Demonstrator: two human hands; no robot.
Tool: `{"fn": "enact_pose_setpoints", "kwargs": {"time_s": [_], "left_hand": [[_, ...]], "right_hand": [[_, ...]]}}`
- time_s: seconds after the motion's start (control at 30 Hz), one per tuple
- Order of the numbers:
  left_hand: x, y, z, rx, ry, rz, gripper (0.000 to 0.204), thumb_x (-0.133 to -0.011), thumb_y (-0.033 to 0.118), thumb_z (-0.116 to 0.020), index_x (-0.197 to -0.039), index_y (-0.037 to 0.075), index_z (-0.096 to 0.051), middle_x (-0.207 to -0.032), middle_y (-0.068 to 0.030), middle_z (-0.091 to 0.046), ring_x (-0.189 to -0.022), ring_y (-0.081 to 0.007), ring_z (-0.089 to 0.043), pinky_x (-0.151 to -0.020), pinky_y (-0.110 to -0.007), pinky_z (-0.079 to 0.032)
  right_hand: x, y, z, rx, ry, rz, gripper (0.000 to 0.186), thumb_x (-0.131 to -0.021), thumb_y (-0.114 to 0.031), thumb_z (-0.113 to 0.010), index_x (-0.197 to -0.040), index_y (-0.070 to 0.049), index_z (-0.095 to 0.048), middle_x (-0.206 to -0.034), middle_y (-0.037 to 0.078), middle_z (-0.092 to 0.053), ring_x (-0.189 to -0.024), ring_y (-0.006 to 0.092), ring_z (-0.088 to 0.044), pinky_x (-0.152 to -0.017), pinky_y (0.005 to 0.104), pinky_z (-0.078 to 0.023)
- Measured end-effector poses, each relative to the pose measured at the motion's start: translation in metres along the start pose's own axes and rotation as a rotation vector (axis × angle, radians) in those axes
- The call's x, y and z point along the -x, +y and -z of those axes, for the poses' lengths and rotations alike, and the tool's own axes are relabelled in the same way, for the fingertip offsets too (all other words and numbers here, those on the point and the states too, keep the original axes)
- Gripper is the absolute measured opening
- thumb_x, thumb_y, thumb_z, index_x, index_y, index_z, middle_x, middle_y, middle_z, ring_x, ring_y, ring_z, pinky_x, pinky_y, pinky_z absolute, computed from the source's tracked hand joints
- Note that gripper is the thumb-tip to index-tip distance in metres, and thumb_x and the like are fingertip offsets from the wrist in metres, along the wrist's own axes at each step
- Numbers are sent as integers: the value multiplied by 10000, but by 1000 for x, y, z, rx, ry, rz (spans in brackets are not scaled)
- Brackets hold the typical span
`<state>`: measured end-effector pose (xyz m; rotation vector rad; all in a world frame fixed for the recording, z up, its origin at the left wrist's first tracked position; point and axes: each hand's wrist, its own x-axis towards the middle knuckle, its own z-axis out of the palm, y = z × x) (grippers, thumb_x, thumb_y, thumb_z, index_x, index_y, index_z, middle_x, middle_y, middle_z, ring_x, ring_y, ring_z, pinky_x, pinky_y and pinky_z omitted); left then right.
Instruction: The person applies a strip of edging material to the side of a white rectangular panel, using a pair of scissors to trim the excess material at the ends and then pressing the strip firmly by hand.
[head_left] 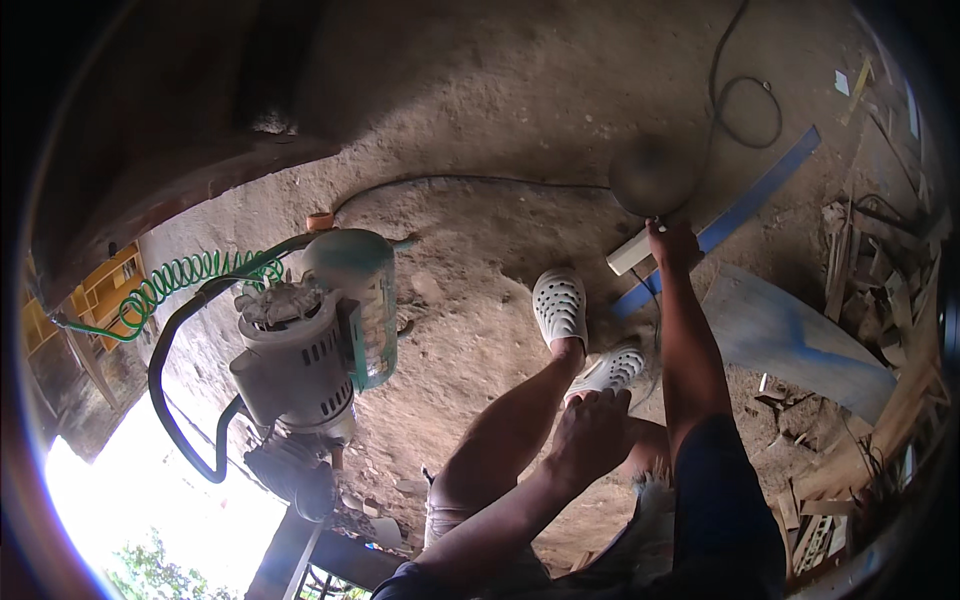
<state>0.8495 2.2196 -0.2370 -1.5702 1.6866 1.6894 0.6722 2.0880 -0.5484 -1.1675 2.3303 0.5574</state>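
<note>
Ahead and to the right, my right hand [676, 247] reaches low over the floor, its fingers closed at the end of a white oblong block [632, 251]. A thin dark cord runs down near that block. Just beyond the hand is a dark round shape [650, 176], too blurred to name. Under the hand passes a long blue board [757, 190], lying slantwise on the ground. My left hand [594, 436] is curled closed near my knee, its back upward; the inside of the fingers is hidden. White perforated clogs [560, 308] are on my feet.
An air compressor [295, 370] with a tank stands at left, a green coiled hose [185, 280] attached. A black cable [470, 178] crosses the dirt floor [480, 235]. At right lie a grey-blue panel [795, 335] and scrap wood [880, 265]. Something large and dark overhangs the upper left.
</note>
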Motion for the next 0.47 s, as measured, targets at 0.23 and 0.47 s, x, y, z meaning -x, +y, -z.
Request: {"fn": "enact_pose_setpoints", "kwargs": {"time_s": [0.23,0.47], "left_hand": [[-10,1,4,93,28,49,500,-899,357,-678,-1226,-3,-559,-1154,-230,-646,-1153,-390,-612,-1008,-522,-452],[-24,-20,-15,-8,558,71,676,-891,439,-689,-1365,-3,-496,-1386,-279,-507,-1315,-458,-474,-1090,-558,-381]], "right_hand": [[-17,33,-9,15,-210,10,680,-815,-672,-673,-1131,-74,-749,-1221,160,-713,-1153,363,-673,-911,485,-562],[99,28,121,-92,-283,334,749,-768,-648,-713,-1122,11,-719,-1162,264,-701,-1130,420,-661,-958,487,-524]]}}
